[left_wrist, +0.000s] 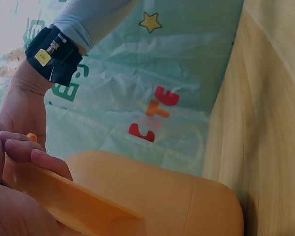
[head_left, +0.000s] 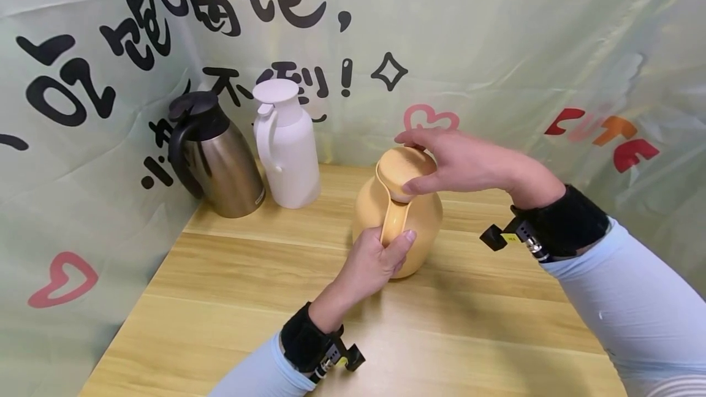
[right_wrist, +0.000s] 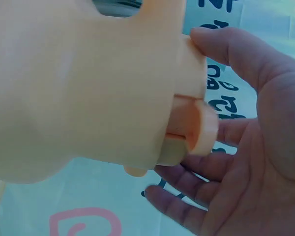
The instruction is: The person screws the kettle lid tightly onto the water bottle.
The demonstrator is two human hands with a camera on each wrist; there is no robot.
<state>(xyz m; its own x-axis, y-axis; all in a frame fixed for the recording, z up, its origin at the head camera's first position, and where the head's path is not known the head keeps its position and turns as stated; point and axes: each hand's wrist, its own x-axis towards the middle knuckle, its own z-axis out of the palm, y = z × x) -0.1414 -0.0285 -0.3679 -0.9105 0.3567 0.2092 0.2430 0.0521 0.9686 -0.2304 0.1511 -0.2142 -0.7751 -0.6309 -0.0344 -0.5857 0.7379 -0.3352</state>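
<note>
A yellow-orange thermos jug [head_left: 425, 231] stands upright on the wooden table. My left hand [head_left: 375, 259] grips its handle [head_left: 394, 219] from the near side; in the left wrist view, fingers [left_wrist: 51, 162] wrap around that handle. Over the top comes my right hand [head_left: 466, 161], holding the round lid [head_left: 405, 167] between thumb and fingers. The right wrist view shows the thumb on one side of the lid [right_wrist: 191, 69] and the other fingers spread around the opposite side. A small tab [right_wrist: 204, 129] sticks out from the lid between them. The jug's spout is mostly hidden in the head view.
To the left at the back stand a steel jug [head_left: 226, 170] with a black top and handle, and a white thermos jug [head_left: 295, 152]. A printed cloth [head_left: 496, 35] hangs behind and along the left of the wooden table [head_left: 265, 299].
</note>
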